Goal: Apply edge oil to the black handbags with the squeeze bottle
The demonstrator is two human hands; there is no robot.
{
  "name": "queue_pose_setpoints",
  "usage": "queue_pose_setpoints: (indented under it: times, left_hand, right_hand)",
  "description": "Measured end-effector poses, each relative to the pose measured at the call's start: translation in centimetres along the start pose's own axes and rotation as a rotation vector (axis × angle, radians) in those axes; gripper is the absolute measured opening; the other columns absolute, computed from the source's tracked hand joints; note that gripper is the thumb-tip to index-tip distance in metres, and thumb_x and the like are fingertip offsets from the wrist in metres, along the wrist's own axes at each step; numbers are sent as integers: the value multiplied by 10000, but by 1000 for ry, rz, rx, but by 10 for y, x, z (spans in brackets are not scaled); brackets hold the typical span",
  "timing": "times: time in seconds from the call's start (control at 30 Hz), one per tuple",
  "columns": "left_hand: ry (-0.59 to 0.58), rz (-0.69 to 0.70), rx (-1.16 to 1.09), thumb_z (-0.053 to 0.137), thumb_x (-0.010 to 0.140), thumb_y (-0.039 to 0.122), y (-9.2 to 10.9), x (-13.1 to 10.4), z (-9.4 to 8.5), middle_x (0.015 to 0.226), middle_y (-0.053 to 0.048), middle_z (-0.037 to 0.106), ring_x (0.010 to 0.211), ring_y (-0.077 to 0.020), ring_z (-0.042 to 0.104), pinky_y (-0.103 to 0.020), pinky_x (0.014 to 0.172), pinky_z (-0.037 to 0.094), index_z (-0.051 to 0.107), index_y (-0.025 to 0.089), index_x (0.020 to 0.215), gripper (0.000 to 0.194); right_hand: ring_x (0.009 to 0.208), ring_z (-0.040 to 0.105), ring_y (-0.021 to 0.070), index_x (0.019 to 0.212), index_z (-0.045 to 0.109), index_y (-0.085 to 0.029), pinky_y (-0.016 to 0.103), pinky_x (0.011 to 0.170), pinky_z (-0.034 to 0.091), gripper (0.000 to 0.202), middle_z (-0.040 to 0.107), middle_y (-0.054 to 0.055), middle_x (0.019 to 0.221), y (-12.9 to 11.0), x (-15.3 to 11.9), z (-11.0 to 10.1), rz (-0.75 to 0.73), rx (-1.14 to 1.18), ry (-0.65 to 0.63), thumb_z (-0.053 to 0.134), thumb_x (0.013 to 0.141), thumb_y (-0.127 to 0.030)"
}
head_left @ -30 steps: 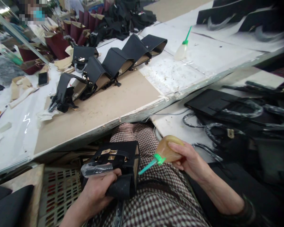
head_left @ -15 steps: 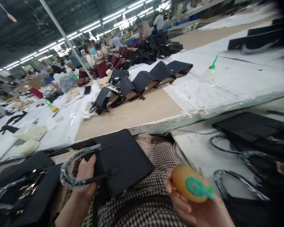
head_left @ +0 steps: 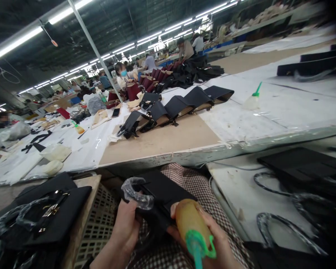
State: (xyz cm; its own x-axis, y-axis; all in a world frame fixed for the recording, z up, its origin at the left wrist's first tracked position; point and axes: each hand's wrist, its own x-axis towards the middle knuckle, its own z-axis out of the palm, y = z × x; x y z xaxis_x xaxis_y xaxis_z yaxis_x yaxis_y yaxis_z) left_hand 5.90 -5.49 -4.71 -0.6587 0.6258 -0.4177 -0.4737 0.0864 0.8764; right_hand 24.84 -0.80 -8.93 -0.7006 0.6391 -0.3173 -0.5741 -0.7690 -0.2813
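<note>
A black handbag (head_left: 168,186) with a plastic-wrapped handle (head_left: 137,194) lies across my lap over a checked cloth (head_left: 212,198). My left hand (head_left: 128,218) grips the bag at its left side, by the handle; some of its fingers are hidden behind the bag. In my right hand (head_left: 212,228) is a squeeze bottle (head_left: 189,216) of amber liquid, its green nozzle pointing down toward me. The fingertips of that hand are at the bag's near edge, where I cannot make out whether they also grip it.
Black bags (head_left: 56,213) with wrapped handles lie at left beside a plastic crate (head_left: 98,213). More bags (head_left: 299,168) rest on a bench at right. Ahead, a worktable (head_left: 162,144) carries a row of black bag pieces (head_left: 177,106) and another glue bottle (head_left: 253,99). People work farther back.
My right hand has brought the bottle left to the bag, and its nozzle has swung down toward me. The bag has tilted and shifted right with my left hand. The view has turned left.
</note>
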Motion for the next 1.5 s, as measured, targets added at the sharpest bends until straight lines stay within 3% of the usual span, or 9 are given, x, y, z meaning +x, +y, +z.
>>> queue_pose_setpoints:
  times: [0.23,0.3,0.4,0.5,0.6,0.83,1.03,1.23,1.5]
  left_hand:
    - [-293,-40,422,774,876,373,18,13,-26,1363,-167,678,1254,-331,656,-431,1040,559,495,176,1471,687]
    - [-305,204,758,824,827,376,22,19,-42,1476,-196,569,1291,-362,618,-501,1063,545,341,203,1571,903]
    - [-307,847,1247,898,741,281,23,31,-60,1604,-210,362,1392,-419,498,-602,1093,507,241,252,1618,1096]
    - [-492,1471,1404,786,842,101,23,47,-57,1549,-150,421,1464,-375,410,-583,1187,412,428,292,1540,807]
    - [-665,1680,1439,625,948,56,15,67,-37,1389,-130,607,1380,-317,497,-547,1208,348,556,240,1453,541]
    - [-1003,1442,1255,517,1009,126,-13,114,-1,1021,-155,769,949,-257,720,-392,878,557,711,152,1142,236]
    - [-944,1122,1417,585,896,83,22,122,7,1154,-196,744,1114,-324,689,-459,1025,518,684,133,1176,301]
    - [-910,895,1546,700,842,184,62,121,33,1065,-123,741,1043,-315,696,-386,940,514,644,179,1118,282]
    - [-1040,623,1370,815,817,472,51,104,49,1039,-61,711,842,-251,692,-291,708,482,481,224,1287,628]
  right_hand:
    - [861,732,280,965,773,-256,526,757,618,411,808,71,961,-23,33,2,-35,223,212,988,619,-312]
    - [853,740,282,955,769,-252,540,747,626,447,812,66,967,-32,40,3,-45,247,215,1006,577,-288]
    - [835,745,279,950,764,-247,537,727,634,454,815,67,960,-41,46,6,-42,247,233,1008,568,-265]
    - [851,753,287,963,766,-248,528,719,638,415,817,75,995,-44,49,7,-37,235,227,988,613,-272]
    - [866,759,285,982,769,-245,510,730,641,346,818,76,1022,-44,50,6,-31,249,181,950,689,-280]
    - [895,763,243,955,770,-260,546,916,596,220,828,24,989,-42,56,-1,-58,315,201,891,771,-263]
    - [852,778,289,982,804,-195,443,861,635,419,823,123,1002,-55,49,-9,32,188,184,962,636,-370]
    - [1066,747,335,1052,792,-278,543,969,599,354,794,112,1181,-58,51,-23,-31,122,334,870,734,-414]
    - [1097,743,312,936,815,-248,519,1069,534,214,818,109,1083,-68,32,-20,-134,215,183,889,771,-364]
